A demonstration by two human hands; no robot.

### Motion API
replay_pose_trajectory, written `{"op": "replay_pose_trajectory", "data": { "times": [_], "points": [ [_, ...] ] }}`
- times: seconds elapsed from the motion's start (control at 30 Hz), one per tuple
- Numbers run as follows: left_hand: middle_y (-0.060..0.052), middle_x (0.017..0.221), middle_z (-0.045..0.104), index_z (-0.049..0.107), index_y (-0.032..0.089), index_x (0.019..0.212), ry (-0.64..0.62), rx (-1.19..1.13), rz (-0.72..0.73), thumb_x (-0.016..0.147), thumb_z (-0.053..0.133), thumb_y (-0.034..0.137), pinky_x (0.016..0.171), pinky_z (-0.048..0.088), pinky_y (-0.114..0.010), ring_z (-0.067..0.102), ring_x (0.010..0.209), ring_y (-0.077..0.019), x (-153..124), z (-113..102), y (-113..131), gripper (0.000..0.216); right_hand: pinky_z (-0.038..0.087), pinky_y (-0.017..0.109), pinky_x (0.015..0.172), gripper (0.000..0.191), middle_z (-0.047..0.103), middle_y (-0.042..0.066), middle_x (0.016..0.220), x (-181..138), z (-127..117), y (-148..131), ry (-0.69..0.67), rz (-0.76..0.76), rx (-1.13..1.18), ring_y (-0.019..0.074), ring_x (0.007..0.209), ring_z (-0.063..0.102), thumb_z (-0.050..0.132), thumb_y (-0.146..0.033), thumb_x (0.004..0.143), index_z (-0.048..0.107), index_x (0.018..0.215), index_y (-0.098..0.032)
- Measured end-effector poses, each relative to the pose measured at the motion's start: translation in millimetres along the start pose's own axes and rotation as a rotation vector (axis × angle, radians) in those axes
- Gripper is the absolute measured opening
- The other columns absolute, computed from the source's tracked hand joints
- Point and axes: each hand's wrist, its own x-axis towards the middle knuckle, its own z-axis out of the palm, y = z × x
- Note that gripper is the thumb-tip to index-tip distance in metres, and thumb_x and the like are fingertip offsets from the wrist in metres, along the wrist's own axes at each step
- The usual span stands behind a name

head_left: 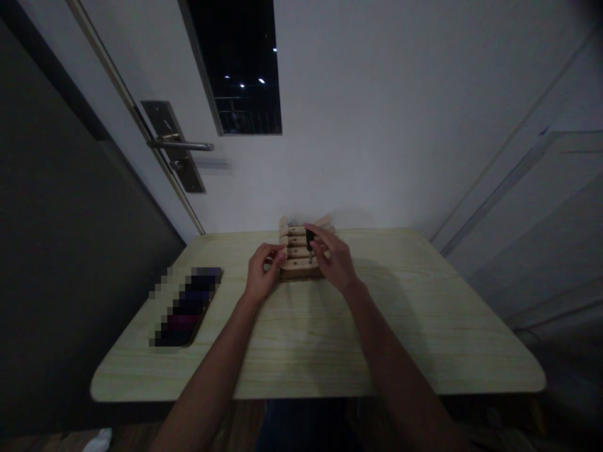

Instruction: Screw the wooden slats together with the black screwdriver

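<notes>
A small wooden rack [298,250] of stacked slats with pegs sticking out at its top stands on the pale wooden table [320,333], near the far edge. My left hand [262,271] grips the rack's left end, fingers curled against the wood. My right hand [332,258] reaches over the rack's right side and pinches a small dark piece [309,238] with a thin metal stem, held against the slats. What that dark piece is I cannot make out in the dim light.
A dark flat object, blurred out [186,306], lies on the table's left part. A white wall stands right behind the table. A door with a metal lever handle [181,145] is at the left, and a dark window [240,66] is above.
</notes>
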Motion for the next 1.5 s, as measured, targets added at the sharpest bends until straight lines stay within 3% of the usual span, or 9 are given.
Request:
{"op": "replay_pose_trajectory", "data": {
  "times": [0.13, 0.27, 0.5, 0.8, 1.0, 1.13, 1.27, 1.5],
  "points": [
    [-0.004, 0.091, 0.062, 0.065, 0.02, 0.097, -0.006, 0.001, 0.009, 0.086, 0.054, 0.042, 0.067, 0.049, -0.026, 0.06, 0.084, -0.0166, -0.4, 0.0, -1.7, 0.028, 0.057, 0.025, 0.06, 0.032, 0.063, 0.005, 0.111, -0.8, 2.5, -2.3, 0.057, 0.097, 0.018, 0.0137, 0.079, 0.063, 0.051, -0.027, 0.088, 0.053, 0.12, -0.026],
    [-0.004, 0.09, 0.062, 0.065, 0.019, 0.097, -0.007, 0.0, 0.011, 0.086, 0.053, 0.042, 0.068, 0.049, -0.027, 0.06, 0.084, -0.0168, -0.7, -0.1, -2.6, 0.028, 0.054, 0.022, 0.052, 0.027, 0.062, 0.005, 0.102, -1.4, 4.0, -2.8, 0.07, 0.113, 0.025, 0.0131, 0.074, 0.061, 0.053, -0.029, 0.087, 0.056, 0.113, -0.026],
    [-0.005, 0.091, 0.062, 0.065, 0.019, 0.099, -0.009, 0.001, 0.005, 0.086, 0.053, 0.043, 0.066, 0.049, -0.026, 0.06, 0.083, -0.0166, -0.1, -0.3, -1.1, 0.03, 0.057, 0.035, 0.084, 0.037, 0.059, 0.008, 0.121, -3.8, 4.4, -0.6, 0.053, 0.088, 0.076, 0.0171, 0.095, 0.064, 0.044, -0.025, 0.09, 0.045, 0.127, -0.024],
    [-0.006, 0.093, 0.063, 0.065, 0.019, 0.097, -0.008, -0.005, -0.011, 0.086, 0.053, 0.042, 0.068, 0.049, -0.027, 0.061, 0.084, -0.0168, -0.2, 0.0, 0.7, 0.028, 0.058, 0.035, 0.081, 0.041, 0.058, 0.005, 0.125, -6.6, 9.6, 3.9, 0.028, 0.088, 0.036, 0.0189, 0.101, 0.062, 0.044, -0.023, 0.09, 0.044, 0.131, -0.029],
    [-0.005, 0.092, 0.063, 0.065, 0.019, 0.095, 0.002, -0.002, -0.003, 0.086, 0.053, 0.042, 0.067, 0.049, -0.027, 0.06, 0.083, -0.0168, 0.4, -0.1, 2.0, 0.028, 0.058, 0.032, 0.071, 0.04, 0.06, 0.006, 0.11, -6.2, 10.3, 3.3, 0.049, 0.094, 0.004, 0.0187, 0.092, 0.061, 0.047, -0.026, 0.09, 0.048, 0.129, -0.031],
    [-0.005, 0.09, 0.062, 0.065, 0.019, 0.095, 0.001, 0.001, -0.007, 0.085, 0.054, 0.043, 0.066, 0.049, -0.027, 0.06, 0.081, -0.0164, 0.6, 0.0, 1.5, 0.028, 0.057, 0.034, 0.076, 0.037, 0.06, 0.006, 0.105, -5.8, 10.6, 1.7, 0.076, 0.081, -0.027, 0.0189, 0.091, 0.06, 0.047, -0.027, 0.089, 0.05, 0.126, -0.028],
    [-0.005, 0.09, 0.063, 0.065, 0.02, 0.096, 0.004, 0.006, -0.007, 0.085, 0.053, 0.043, 0.065, 0.049, -0.026, 0.06, 0.082, -0.0166, 0.5, -0.4, 2.3, 0.029, 0.054, 0.039, 0.089, 0.041, 0.057, 0.007, 0.121, -8.3, 13.9, 0.5, 0.071, 0.08, -0.023, 0.0209, 0.107, 0.057, 0.042, -0.026, 0.091, 0.043, 0.132, -0.028],
    [-0.005, 0.089, 0.061, 0.065, 0.019, 0.097, -0.006, 0.008, -0.004, 0.086, 0.053, 0.043, 0.065, 0.048, -0.026, 0.06, 0.081, -0.0164, 0.6, -0.8, 2.5, 0.029, 0.054, 0.037, 0.089, 0.046, 0.053, 0.005, 0.132, -10.4, 19.3, -1.4, 0.024, 0.102, 0.004, 0.0202, 0.112, 0.057, 0.035, -0.023, 0.092, 0.035, 0.138, -0.029]
  ]
}}
